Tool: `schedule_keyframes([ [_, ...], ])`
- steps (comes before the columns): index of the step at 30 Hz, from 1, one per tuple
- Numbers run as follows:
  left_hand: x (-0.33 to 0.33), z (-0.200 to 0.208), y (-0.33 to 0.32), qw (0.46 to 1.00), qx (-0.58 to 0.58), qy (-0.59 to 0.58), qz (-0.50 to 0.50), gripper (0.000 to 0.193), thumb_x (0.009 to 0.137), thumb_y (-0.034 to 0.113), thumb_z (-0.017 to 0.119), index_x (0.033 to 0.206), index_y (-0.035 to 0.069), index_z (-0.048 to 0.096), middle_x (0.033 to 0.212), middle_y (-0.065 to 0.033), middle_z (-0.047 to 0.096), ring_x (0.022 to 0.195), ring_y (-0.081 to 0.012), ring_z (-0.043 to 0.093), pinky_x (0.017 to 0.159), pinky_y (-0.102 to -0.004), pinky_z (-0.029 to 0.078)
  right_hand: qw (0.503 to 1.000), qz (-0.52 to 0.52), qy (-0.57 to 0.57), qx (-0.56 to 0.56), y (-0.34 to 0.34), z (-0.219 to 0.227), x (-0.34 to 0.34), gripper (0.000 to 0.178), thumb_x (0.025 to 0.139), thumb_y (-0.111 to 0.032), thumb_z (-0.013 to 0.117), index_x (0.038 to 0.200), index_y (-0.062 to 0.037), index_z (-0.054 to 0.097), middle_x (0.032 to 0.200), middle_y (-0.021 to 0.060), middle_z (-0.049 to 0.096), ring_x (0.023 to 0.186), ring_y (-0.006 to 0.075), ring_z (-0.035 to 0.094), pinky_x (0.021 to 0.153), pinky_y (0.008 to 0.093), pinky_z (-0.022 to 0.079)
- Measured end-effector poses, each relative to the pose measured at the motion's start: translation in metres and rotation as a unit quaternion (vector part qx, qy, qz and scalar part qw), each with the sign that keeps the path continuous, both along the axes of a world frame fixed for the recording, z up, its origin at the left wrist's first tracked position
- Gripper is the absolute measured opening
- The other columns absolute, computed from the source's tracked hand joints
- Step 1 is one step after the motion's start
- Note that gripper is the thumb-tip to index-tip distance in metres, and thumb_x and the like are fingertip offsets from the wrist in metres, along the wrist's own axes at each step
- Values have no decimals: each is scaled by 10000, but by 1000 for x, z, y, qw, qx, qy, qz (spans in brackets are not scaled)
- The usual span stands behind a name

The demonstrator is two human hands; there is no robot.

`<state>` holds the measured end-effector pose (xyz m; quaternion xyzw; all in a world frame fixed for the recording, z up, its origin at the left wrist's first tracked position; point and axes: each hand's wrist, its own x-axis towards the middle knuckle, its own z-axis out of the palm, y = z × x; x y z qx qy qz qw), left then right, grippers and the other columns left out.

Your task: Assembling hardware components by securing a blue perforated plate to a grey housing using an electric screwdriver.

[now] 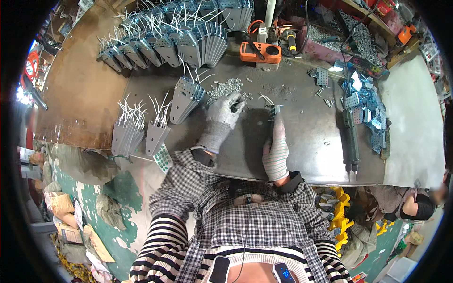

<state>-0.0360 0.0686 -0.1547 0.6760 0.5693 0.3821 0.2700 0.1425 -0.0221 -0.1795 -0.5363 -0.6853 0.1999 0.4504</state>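
My left hand (225, 111), in a grey glove, is beside a pile of small metal nuts (227, 87). Its fingers are curled together at the tips; whatever they pinch is too small to make out. To the right, my right hand (277, 153), in a pale striped glove, grips a dark wired plate (272, 113) seen almost edge-on, two white wires rising from its far end. Left of my left hand lies a tapered grey plate with a perforated blue top and white wires (187, 100). Further left are a smaller wired grey plate (155, 137) and a stack of similar plates (127, 136).
Many wired plates (203, 45) stand in rows at the back left. An orange device (260, 52) sits at the back middle. A power screwdriver (349, 137) lies at right beside blue perforated pieces (370, 106); a pink bin (337, 49) holds screws. A person (410, 203) is at far right.
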Motion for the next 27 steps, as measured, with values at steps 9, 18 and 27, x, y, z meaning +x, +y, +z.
schedule_keyframes([
  [9, 4, 10, 24, 838, -55, 523, -147, 163, 864, 145, 567, 971, 57, 654, 919, -146, 669, 820, -321, 688, 681, -414, 564, 1000, 8, 7, 10, 0, -3, 0, 796, 727, 107, 461, 1484, 23, 228, 1468, 245, 336, 1347, 443, 338, 1142, 477, 271],
  [18, 30, -6, -26, 974, -80, -168, -130, 79, 929, 78, 594, 958, 7, 611, 863, -3, 612, 767, -79, 569, 721, -226, 479, 997, -41, 45, -51, -3, -2, -2, 837, 759, 131, 483, 1511, 9, 135, 1392, 321, 390, 1236, 456, 465, 1015, 418, 429],
  [27, 75, -20, -48, 947, 25, -317, -48, 89, 896, 43, 653, 974, 21, 616, 874, -45, 646, 795, -90, 592, 738, -254, 488, 994, -54, 65, -65, -1, -5, -5, 747, 830, 84, 526, 1489, 36, 177, 1257, 302, 480, 1106, 436, 533, 937, 425, 462],
])
